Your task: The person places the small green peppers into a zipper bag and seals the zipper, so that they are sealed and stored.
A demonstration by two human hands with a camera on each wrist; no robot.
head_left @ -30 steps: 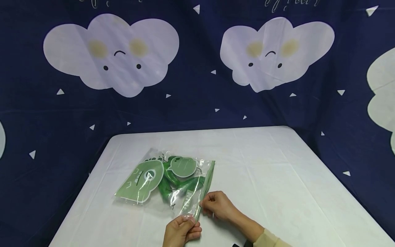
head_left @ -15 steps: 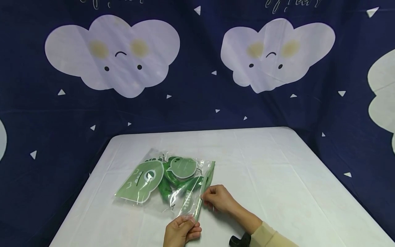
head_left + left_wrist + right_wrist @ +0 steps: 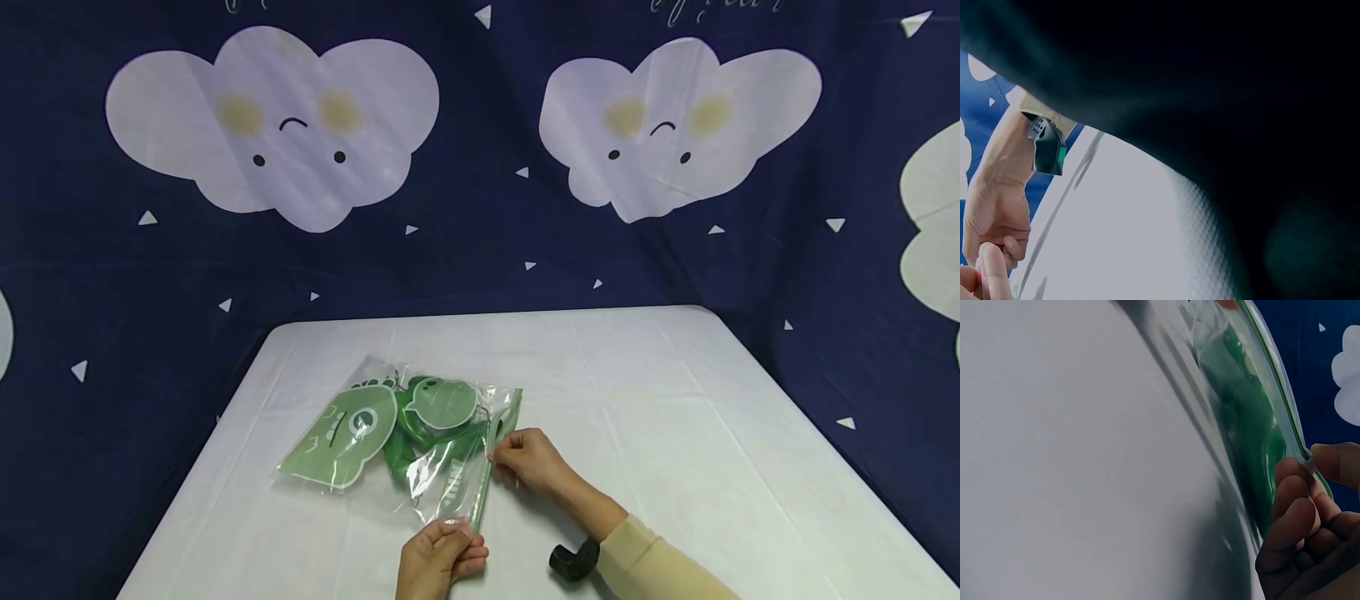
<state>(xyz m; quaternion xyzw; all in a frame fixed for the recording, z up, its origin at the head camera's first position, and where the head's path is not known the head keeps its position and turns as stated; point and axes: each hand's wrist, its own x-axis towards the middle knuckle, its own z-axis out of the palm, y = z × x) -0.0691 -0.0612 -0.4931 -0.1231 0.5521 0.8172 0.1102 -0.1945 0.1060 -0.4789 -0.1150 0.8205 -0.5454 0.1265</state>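
A clear zip bag (image 3: pixel 450 496) with a green edge strip lies on the table, a cartoon monster face printed on its left part. Green items (image 3: pixel 401 454), dark and shiny, show through the plastic. My left hand (image 3: pixel 438 557) pinches the bag's near right corner between thumb and fingers. Higher on the same edge, my right hand (image 3: pixel 534 460) grips the small zip slider (image 3: pixel 1309 461) between thumb and forefinger, as the right wrist view shows. In the left wrist view, the left fingertips (image 3: pixel 992 272) overlap the right hand, and dark material covers most of the frame.
A white cloth covers the table (image 3: pixel 675 433). Behind it hangs a dark blue curtain (image 3: pixel 480 275) with cloud and triangle prints. A black device (image 3: pixel 573 560) is at the right wrist, beside a pale yellow sleeve (image 3: pixel 660 562).
My right hand has slid up along the bag's edge, away from the left hand, with the zip slider. My left hand stays at the near corner, and the bag lies almost as before.
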